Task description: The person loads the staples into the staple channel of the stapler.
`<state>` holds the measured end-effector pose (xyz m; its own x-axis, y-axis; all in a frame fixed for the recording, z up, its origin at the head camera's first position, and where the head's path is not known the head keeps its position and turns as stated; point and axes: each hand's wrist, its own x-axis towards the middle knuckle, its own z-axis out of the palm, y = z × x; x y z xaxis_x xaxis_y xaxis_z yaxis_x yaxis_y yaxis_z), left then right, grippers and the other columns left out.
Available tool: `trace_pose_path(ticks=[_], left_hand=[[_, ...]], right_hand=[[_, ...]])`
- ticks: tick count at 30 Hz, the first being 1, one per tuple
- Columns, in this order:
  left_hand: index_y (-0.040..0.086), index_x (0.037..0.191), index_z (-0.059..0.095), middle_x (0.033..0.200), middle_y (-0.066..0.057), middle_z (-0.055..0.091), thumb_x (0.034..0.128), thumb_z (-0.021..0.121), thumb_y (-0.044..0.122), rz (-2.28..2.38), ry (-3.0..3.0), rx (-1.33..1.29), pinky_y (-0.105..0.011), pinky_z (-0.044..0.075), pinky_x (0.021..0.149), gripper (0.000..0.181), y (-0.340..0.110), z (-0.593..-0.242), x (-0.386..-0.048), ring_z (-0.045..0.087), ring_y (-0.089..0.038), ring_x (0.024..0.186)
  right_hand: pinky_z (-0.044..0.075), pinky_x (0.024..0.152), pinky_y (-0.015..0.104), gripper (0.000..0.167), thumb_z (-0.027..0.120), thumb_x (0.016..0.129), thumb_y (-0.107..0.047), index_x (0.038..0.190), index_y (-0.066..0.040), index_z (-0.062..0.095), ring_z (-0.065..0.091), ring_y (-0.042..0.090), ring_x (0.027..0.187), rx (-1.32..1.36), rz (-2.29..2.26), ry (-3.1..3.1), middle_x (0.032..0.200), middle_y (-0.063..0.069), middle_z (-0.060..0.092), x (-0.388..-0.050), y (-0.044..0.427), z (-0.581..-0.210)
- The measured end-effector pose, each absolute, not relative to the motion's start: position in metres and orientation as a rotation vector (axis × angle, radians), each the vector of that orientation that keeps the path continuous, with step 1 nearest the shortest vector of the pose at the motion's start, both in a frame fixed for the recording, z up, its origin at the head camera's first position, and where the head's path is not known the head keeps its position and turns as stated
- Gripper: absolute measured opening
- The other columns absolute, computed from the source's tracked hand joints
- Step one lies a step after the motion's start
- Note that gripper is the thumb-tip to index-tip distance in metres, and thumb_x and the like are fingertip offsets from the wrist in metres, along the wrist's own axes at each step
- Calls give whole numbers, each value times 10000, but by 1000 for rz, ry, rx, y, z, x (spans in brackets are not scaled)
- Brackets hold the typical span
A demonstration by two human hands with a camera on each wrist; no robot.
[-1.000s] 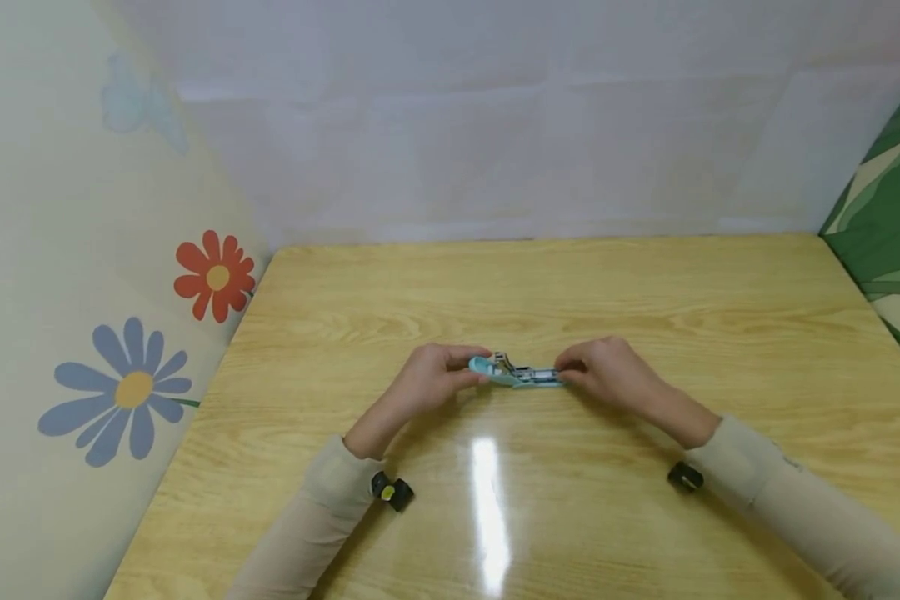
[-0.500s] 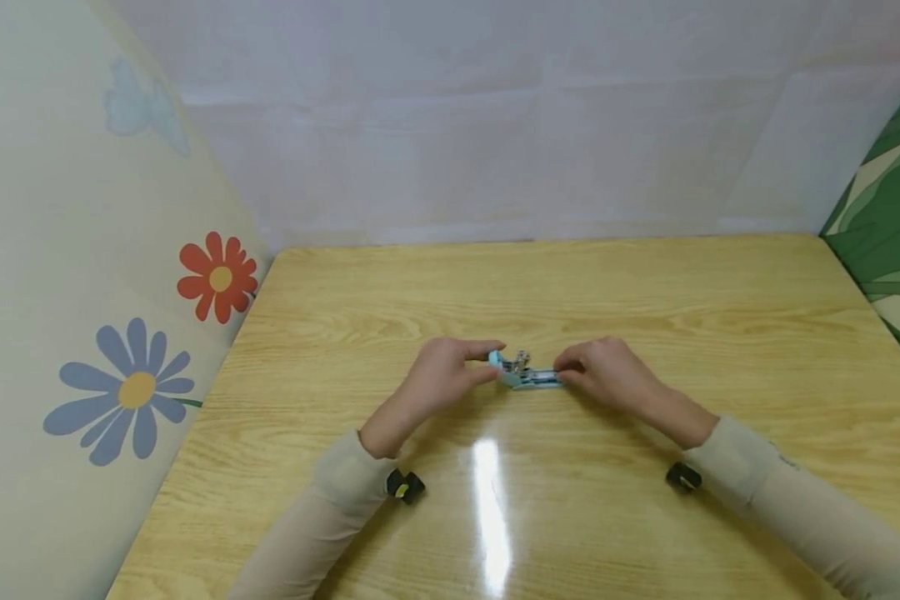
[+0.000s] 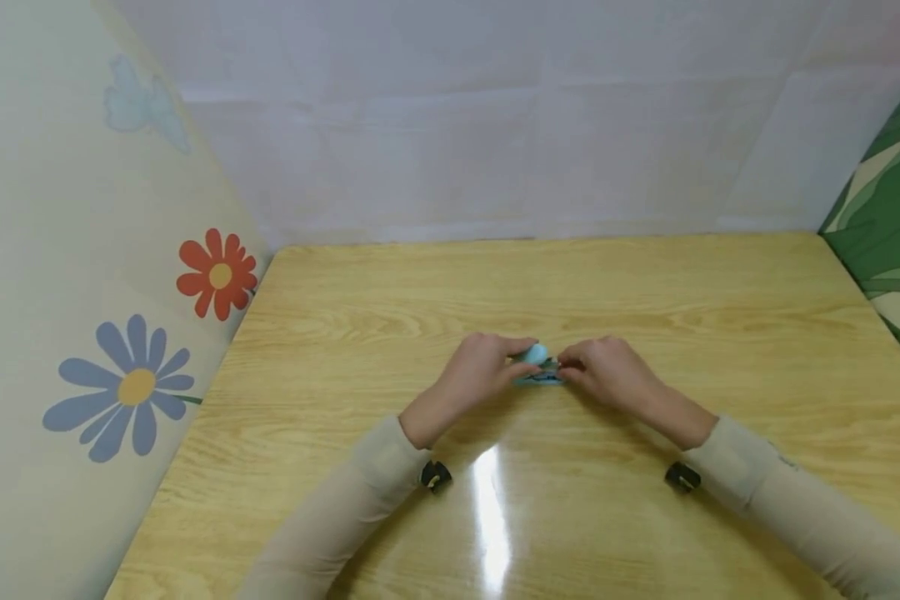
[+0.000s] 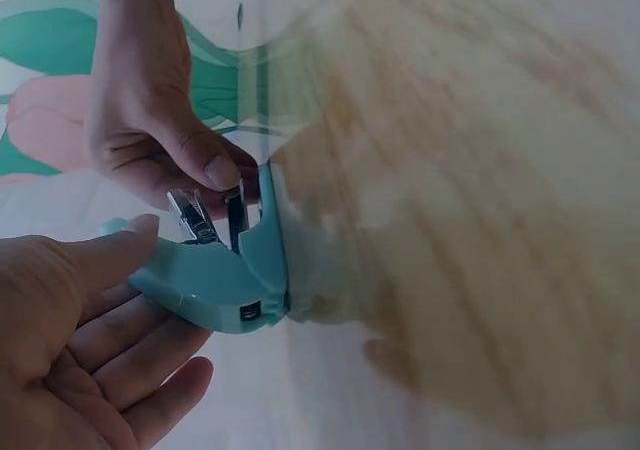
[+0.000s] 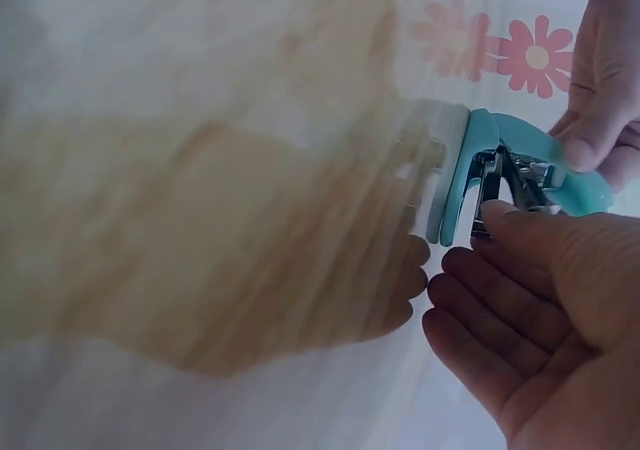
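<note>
Stapler, one, light blue: standing on the table, about midway between its left and right edges and well in from the far edge. Opened out, the cap raised at an angle above the base; metal parts show between.

Left hand: pinching the cap, thumb on one side, fingers on the other.

Right hand: pinching the opposite end, thumb against the metal; the fingers behind are partly hidden, and probably bear on the base.

Sleeves, two, beige (each with a small black device at the cuff).

Glare, one white streak, on the table nearer than the stapler.

Beyond the far edge: a pale creased sheet. Beside the left edge: a wall with a red flower and a blue flower. Beside the right edge: green painted leaves.
</note>
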<state>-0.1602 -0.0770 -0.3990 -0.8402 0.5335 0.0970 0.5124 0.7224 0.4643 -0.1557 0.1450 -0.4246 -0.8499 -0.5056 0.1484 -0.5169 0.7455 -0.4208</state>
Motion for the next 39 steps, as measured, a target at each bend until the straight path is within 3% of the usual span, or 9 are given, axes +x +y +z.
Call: trace_pose_path(ticks=[4,7,11,14,20,25,29,34,39], left_hand=[[151,1279,718,1101,-100,778,916,756,287,753,2835,846,-192,375,564,390,-76,-401,-162,371,-52,529],[153,1260,729,1127,-80,773,903,769,291,778,2819,862,-219,459,621,385,-76,-403,-164,493,-64,599],[150,1256,731,1153,-64,767,908,760,317,684,2817,921,-329,580,798,388,-71,-403,-168,725,-143,879],[153,1275,721,1169,-66,763,922,742,330,561,2820,942,-389,583,879,396,-67,-401,-168,740,-228,1032],[179,1278,722,1153,-54,771,938,727,327,431,2815,940,-385,585,865,371,-61,-398,-169,739,-229,1010],[229,1258,734,1091,-34,786,947,717,336,350,2806,969,-353,582,792,329,-56,-398,-170,728,-195,901],[265,1141,773,962,-12,785,940,722,344,308,2805,994,-339,561,715,221,-53,-396,-171,678,-182,789],[223,936,764,843,3,750,936,727,344,233,2809,1037,-341,548,660,126,-51,-394,-171,659,-180,743],[201,902,753,816,-2,739,940,727,335,195,2815,1053,-311,540,640,141,-51,-394,-171,620,-154,704]], right_hand=[[610,783,389,178,777,897,-158,1039,-52,784,758,227,869,865,713,-2936,981,89,795,-156,146,-423],[609,792,398,186,777,898,-161,1049,-53,785,758,231,885,858,716,-2937,993,88,795,-156,148,-424],[606,807,415,172,784,893,-175,1030,-71,792,758,239,904,838,722,-2923,988,76,796,-157,149,-426],[605,805,419,150,785,891,-175,1008,-81,794,755,242,905,837,730,-2917,975,70,796,-157,149,-427],[597,789,415,113,786,888,-174,968,-95,790,737,224,877,823,709,-2919,945,59,785,-157,147,-427],[592,795,430,123,792,880,-169,971,-86,788,732,230,880,816,689,-2918,948,66,782,-156,149,-427],[590,783,430,131,795,876,-173,967,-80,786,727,228,860,811,681,-2914,935,70,779,-156,150,-429],[588,797,441,150,788,883,-189,988,-82,787,727,235,875,790,685,-2927,949,73,779,-156,149,-430],[590,814,450,163,789,880,-183,1000,-73,787,734,254,898,790,689,-2927,965,86,781,-157,148,-429]])
